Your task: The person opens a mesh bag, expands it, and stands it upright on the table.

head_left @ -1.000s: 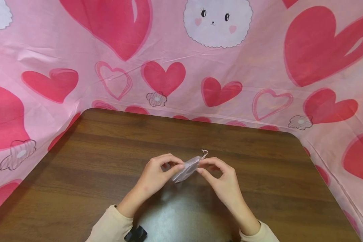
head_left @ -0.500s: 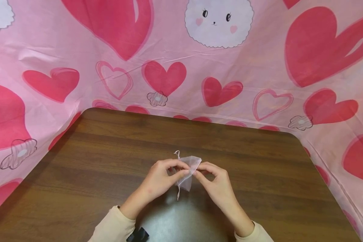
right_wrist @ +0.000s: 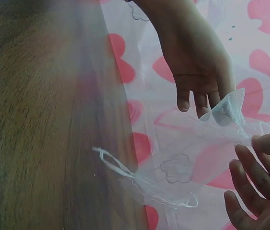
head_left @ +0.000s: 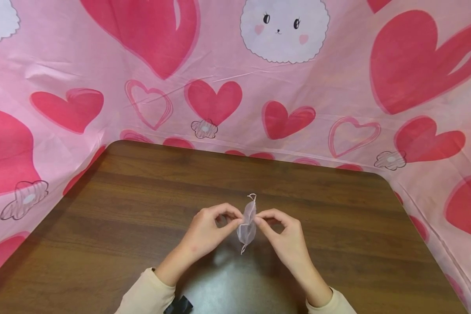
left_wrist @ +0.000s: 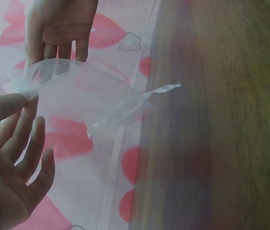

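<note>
A sheer white drawstring pouch is stretched between the two hands above the table. On its left side, the left hand pinches the fabric between thumb and index finger. Opposite, the right hand pinches the other side the same way. A looped cord sticks out at the pouch's far end, and a twisted cord end hangs at its near end. In the right wrist view the gathered drawstring edge lies away from the fingers. See-through mesh spreads between both hands in the left wrist view.
A dark brown wooden table with rounded corners lies beneath the hands. Pink cloth printed with hearts surrounds it at the back and sides. A black object is beside the left sleeve.
The pouch has been turned between the fingers: its cord loop swung from the upper right to the left, and now points away from the person. Both hands stay in nearly the same place.
</note>
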A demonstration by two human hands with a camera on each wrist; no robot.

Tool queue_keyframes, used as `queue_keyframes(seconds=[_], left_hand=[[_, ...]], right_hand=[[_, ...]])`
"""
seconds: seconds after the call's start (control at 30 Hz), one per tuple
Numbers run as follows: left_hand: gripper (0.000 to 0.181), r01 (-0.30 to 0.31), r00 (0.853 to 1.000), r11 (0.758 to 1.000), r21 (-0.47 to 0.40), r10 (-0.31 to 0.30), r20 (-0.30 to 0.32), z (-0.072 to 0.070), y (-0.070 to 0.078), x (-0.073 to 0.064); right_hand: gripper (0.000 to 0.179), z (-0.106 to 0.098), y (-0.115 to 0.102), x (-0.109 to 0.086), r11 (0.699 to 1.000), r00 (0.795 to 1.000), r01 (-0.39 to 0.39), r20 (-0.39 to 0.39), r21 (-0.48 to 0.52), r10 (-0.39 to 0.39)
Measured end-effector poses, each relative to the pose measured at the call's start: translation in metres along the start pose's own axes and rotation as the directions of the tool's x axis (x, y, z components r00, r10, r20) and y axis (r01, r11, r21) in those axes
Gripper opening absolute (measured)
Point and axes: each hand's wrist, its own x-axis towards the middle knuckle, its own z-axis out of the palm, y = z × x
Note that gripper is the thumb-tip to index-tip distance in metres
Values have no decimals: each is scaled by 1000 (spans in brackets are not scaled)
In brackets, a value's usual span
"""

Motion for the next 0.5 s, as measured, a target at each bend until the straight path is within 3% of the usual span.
queue_keyframes(seconds=[0.3,0.5], left_hand=[[9,-30,1000,998,54,31,-5,-1,-2,2],[4,38,999,997,63,-36,-36,-2,2,0]], right_hand=[[4,-2,0,1,1000,1000,-8,-9,4,8],[5,-2,0,1,999,999,-33,11,5,33]])
